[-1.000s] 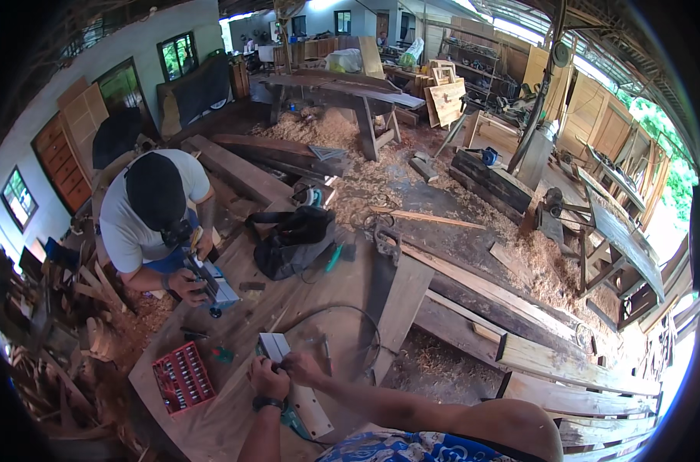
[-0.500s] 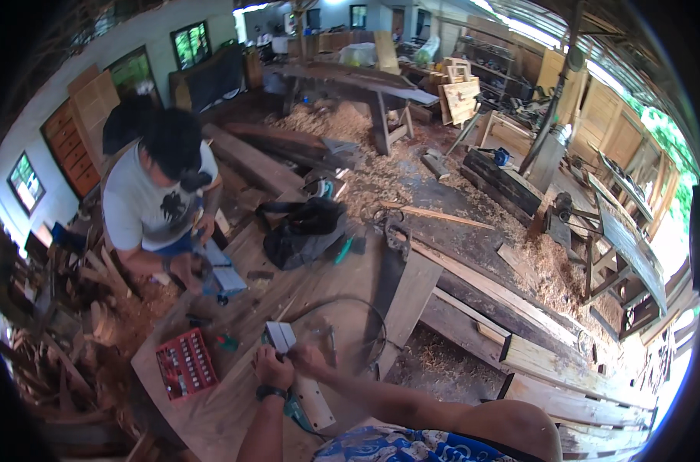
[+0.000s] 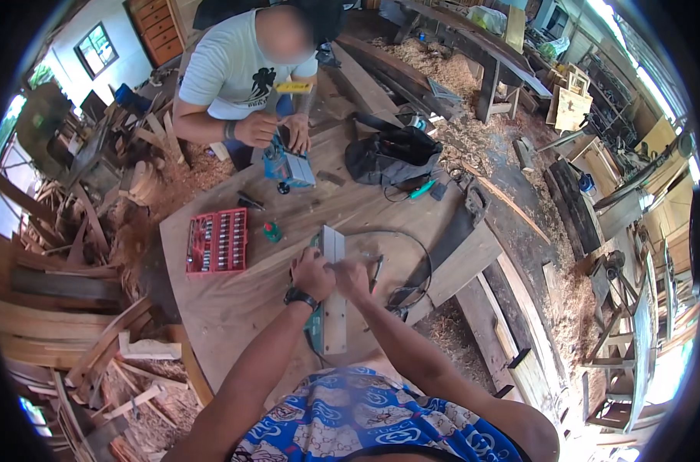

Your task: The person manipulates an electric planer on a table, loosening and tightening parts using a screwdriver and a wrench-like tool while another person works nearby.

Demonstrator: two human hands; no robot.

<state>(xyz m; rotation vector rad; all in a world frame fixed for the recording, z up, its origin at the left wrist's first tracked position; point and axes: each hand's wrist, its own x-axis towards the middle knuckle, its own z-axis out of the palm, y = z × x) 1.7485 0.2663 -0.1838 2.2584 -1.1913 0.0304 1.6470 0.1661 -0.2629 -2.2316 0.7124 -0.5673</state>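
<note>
Wooden tabletop (image 3: pixel 246 304) under planer (image 3: pixel 334 325), socket set (image 3: pixel 217 241); shavings (image 3: pixel 436 58) littering floor (image 3: pixel 506 146).

At six o'clock I wear a shirt (image 3: pixel 311 408), bright blue and off-white, printed with pale emblems and small repeated motifs. At seven o'clock a chunky black wristband (image 3: pixel 301 297) circles just behind my left grip (image 3: pixel 313 275); both forearms (image 3: pixel 261 356) are bare.

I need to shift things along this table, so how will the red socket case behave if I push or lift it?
The red case is probably heavy for its size, given its rows of metal sockets. Lying flat and boxy, it should slide rather than roll. Since it is open, tilting it may spill some sockets.
</note>
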